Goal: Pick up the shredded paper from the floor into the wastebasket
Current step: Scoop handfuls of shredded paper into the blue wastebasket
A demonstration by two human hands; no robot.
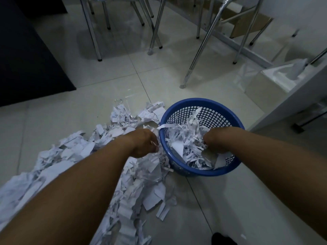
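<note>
Dim, underexposed, bluish cast. Glossy floor (109,71) mirrors chair legs (156,29), soft shadows beneath. Faint glare streak beyond shredded paper (141,174), which reads grey-blue. Left side nearly black. Wide-angle stretch at lower corners. Centre sharp, edges softer.

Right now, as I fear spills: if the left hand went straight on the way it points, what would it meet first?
Likely the left rim of the wastebasket: the left hand, gripping shredded paper, points at it from just outside. Depth is unclear; it might pass over the rim.
</note>
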